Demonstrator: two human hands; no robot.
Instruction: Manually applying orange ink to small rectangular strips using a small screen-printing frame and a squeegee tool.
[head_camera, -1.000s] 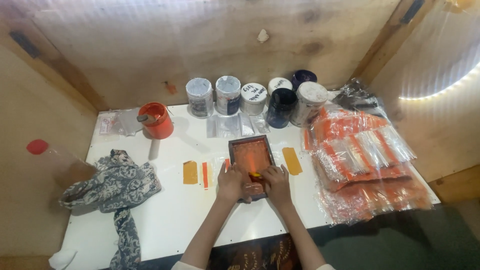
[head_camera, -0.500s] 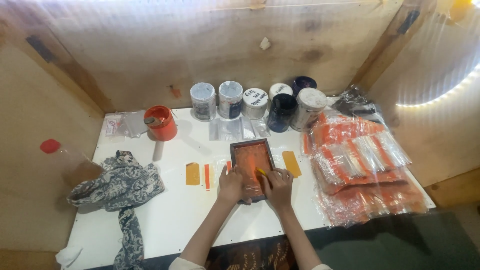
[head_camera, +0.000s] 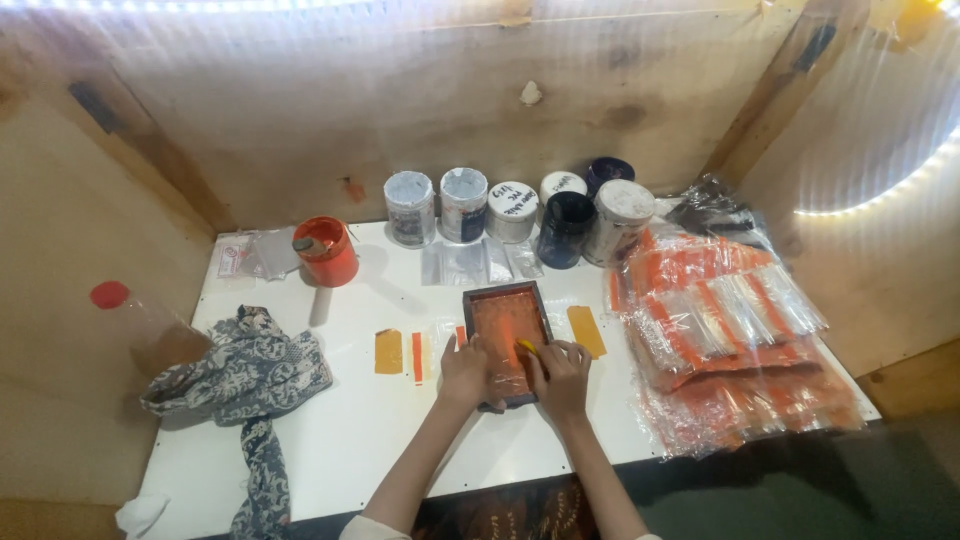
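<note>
A small dark-framed screen (head_camera: 507, 300) with an orange-stained mesh lies flat on the white table (head_camera: 340, 440). My left hand (head_camera: 463, 370) presses on the frame's left edge and near corner. My right hand (head_camera: 560, 375) rests on the frame's near right side and grips a small yellow-tipped tool (head_camera: 527, 347) that touches the mesh. An orange strip (head_camera: 586, 331) lies just right of the frame. Left of the frame lie an ochre patch (head_camera: 389, 352) and a thin red strip (head_camera: 417, 357).
Several paint jars (head_camera: 511, 211) line the back of the table. An orange cup (head_camera: 326, 251) stands at back left. A patterned cloth (head_camera: 243, 375) and a red-capped bottle (head_camera: 140, 325) sit at left. A heap of orange-and-clear plastic packets (head_camera: 730, 330) fills the right side.
Both hands stay on the frame; my right hand with the tool has shifted slightly over the mesh. The view has drifted a little.
</note>
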